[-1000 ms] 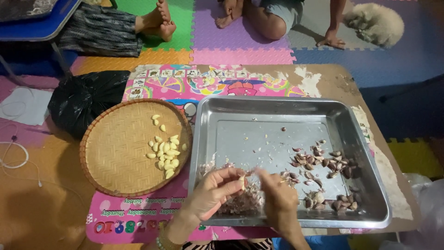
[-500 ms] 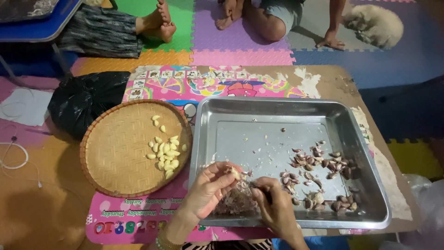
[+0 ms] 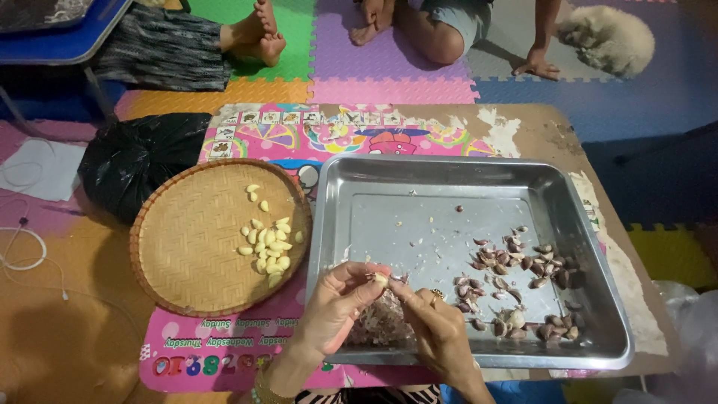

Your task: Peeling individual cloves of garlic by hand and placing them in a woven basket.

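My left hand (image 3: 334,308) pinches a pale garlic clove (image 3: 381,280) over the near left corner of a steel tray (image 3: 449,179). My right hand (image 3: 437,331) meets it from the right, fingertips on the same clove. Under both hands lies a heap of papery garlic skins (image 3: 378,323). Unpeeled purple-brown cloves (image 3: 516,262) are scattered in the tray's right half. Peeled yellowish cloves (image 3: 268,244) lie in a round woven basket (image 3: 187,224) left of the tray.
A black plastic bag (image 3: 134,161) sits behind the basket. Tray and basket rest on a low table with a colourful printed mat (image 3: 329,131). Seated people's bare feet (image 3: 262,34) and a fluffy animal (image 3: 609,37) are on the foam floor tiles beyond.
Both hands have drawn closer together over the skin heap. The right fingertips have come onto the clove held by the left hand.
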